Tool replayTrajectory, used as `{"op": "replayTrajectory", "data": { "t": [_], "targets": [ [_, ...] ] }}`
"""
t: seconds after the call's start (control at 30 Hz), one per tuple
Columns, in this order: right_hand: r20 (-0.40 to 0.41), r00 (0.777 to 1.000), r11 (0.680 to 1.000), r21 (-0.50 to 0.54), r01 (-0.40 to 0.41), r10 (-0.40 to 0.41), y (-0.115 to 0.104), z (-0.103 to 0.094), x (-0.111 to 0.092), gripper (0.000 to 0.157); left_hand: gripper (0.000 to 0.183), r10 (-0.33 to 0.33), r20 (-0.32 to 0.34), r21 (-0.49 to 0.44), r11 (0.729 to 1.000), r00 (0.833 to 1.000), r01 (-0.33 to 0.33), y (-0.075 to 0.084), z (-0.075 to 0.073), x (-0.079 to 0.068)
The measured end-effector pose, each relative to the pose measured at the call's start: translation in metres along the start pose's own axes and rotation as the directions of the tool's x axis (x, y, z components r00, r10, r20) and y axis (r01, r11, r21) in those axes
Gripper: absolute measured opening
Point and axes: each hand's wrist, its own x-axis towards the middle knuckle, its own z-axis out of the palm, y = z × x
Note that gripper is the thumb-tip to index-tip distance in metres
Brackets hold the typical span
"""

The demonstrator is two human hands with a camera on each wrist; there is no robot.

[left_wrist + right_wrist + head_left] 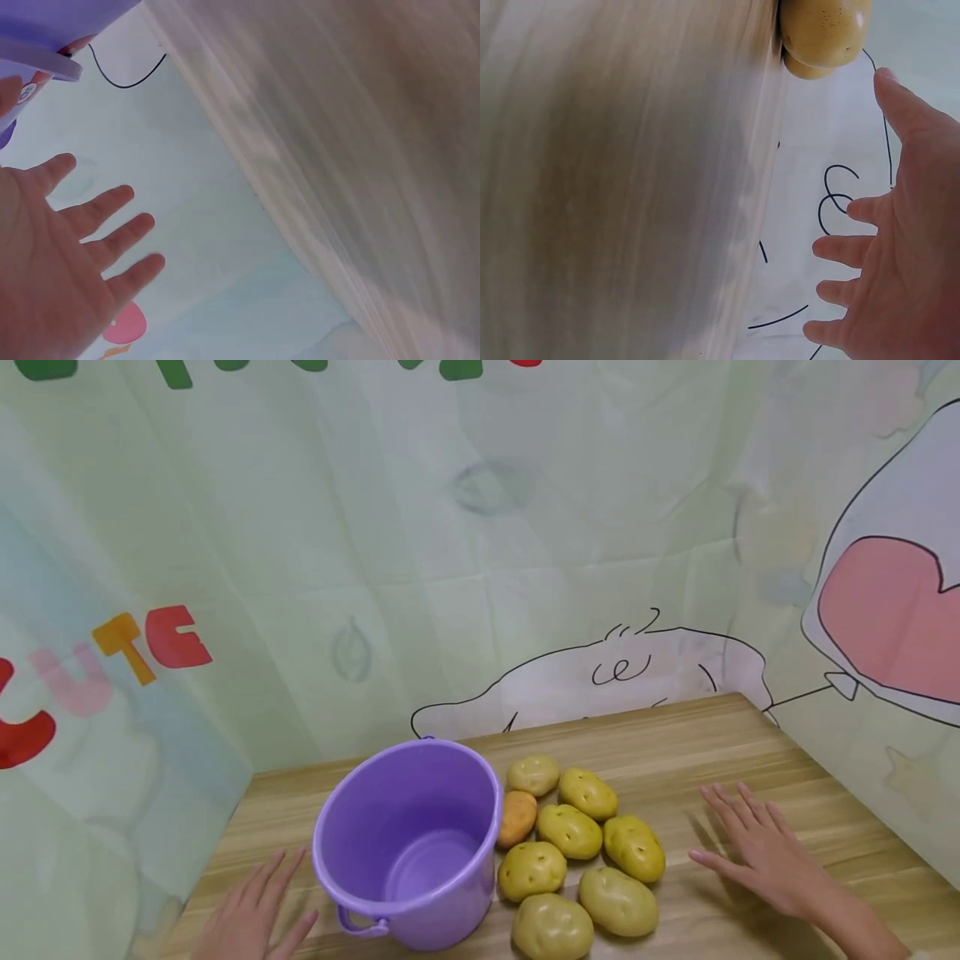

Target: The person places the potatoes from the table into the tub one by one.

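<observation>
A purple bucket [408, 835] stands upright on the wooden table, its inside bare in the head view. Several yellowish potatoes [570, 832] lie in a cluster against its right side, with one orange-brown potato-like piece [517, 818] right by the bucket wall. My left hand [251, 910] is spread to the left of the bucket, fingers straight and holding nothing. To the right of the potatoes, my right hand [772, 856] hovers over the table with its fingers spread and nothing in it. The right wrist view shows a potato [825, 30] beyond the thumb.
The wooden table [675, 735] ends at a back edge against a pale printed cloth [390, 568] hung behind and at both sides. A bucket handle lug [363, 925] sticks out at the front left of the bucket.
</observation>
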Motion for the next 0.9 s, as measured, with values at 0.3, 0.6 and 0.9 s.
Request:
{"op": "replayTrajectory", "data": {
  "t": [0.3,0.6,0.9],
  "targets": [
    [-0.035,0.998,0.997,0.071,0.044,-0.042,-0.003,-0.002,0.004,0.075,0.057,-0.077,-0.075,-0.245,0.968,0.994,0.057,0.012,-0.012,0.007],
    [-0.030,0.998,0.990,0.131,0.051,-0.047,-0.009,-0.002,0.006,0.068,0.041,-0.224,-0.092,-0.392,0.904,0.970,0.172,0.031,-0.027,0.022],
    [-0.033,0.998,0.976,0.207,0.062,-0.056,-0.016,-0.004,0.015,0.056,0.036,-0.338,-0.018,-0.592,0.762,0.941,0.262,0.053,-0.043,0.038]
  ]
}}
